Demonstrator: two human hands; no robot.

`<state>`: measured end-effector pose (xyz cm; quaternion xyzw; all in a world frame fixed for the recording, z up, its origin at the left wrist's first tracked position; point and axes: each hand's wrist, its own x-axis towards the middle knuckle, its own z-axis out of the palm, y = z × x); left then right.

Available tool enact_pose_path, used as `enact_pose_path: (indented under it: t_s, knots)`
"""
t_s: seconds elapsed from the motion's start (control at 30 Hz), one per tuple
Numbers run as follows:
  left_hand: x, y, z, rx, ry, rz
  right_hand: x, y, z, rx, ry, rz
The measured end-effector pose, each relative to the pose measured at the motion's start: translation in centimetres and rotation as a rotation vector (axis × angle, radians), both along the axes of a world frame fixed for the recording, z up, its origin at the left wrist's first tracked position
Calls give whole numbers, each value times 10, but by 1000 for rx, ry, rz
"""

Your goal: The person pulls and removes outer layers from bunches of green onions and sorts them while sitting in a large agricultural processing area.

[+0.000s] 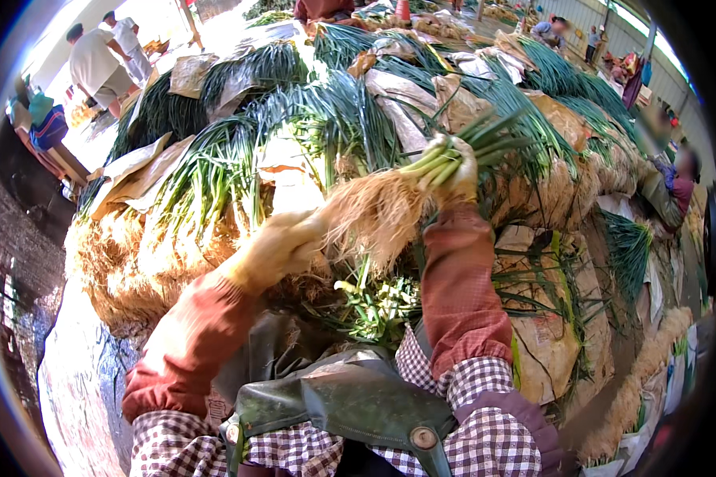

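Observation:
A bunch of spring onions [436, 168] is held up in front of me, its green leaves to the upper right and its pale, stringy roots [378, 211] to the left. My right hand [457, 171], in a yellowish glove, wraps round the white stems just above the roots. At the root tips is my left hand [282, 246], also gloved, with its fingers curled together against the strands; its fingertips are partly hidden. Below the bunch, cut green and white trimmings [382, 306] lie against my dark green apron [334, 397].
A large heap of spring onions [199, 167] spreads ahead, roots toward me, with brown sacking [139, 179] among them. Flattened sacks [537, 342] lie at right under loose leaves. A person [672, 187] crouches at far right; others [99, 67] stand at far left.

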<state>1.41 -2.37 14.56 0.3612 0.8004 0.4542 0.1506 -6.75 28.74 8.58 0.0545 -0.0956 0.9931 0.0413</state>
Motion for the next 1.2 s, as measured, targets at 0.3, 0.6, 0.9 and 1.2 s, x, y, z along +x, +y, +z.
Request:
enact_pose_path:
  t_s: [0.3, 0.6, 0.9, 1.2]
  knots:
    - [-74, -83, 5, -402, 221, 463, 12, -23, -5, 192, -201, -186]
    - [-68, 100, -39, -311, 142, 229, 5, -110, -52, 102, -273, 27]
    - [-98, 52, 35, -296, 481, -238, 41, -147, -24, 468, 364, 530]
    - [-28, -123, 116, -525, 597, 541, 56, -141, -57, 1282, 38, 592]
